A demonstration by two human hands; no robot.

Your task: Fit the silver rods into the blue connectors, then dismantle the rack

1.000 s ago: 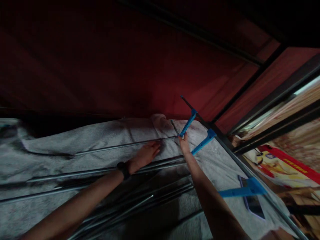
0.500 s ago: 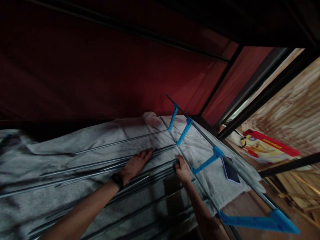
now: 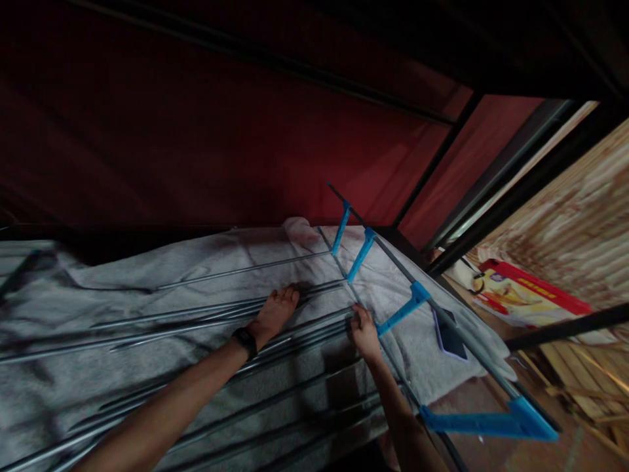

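My left hand, with a black band on the wrist, lies over the thin grey metal tubes, its fingers curled round them and the thumb hidden. My right hand pinches the end of another metal tube beside the lower bar of a rack frame. Blue plastic brackets join that bar to a raised upper bar. The frame stands tilted at the right. One tube reaches the lower bar near the far blue bracket.
A pale grey blanket lies beneath the tubes. Right of the frame is a phone. Farther right are a red and yellow box, dark metal posts and wooden boards. A dark red panel rises behind.
The view has shifted slightly. Both hands remain at the tubes, my left hand sitting slightly higher in view. The frame's near end appears farther left and higher.
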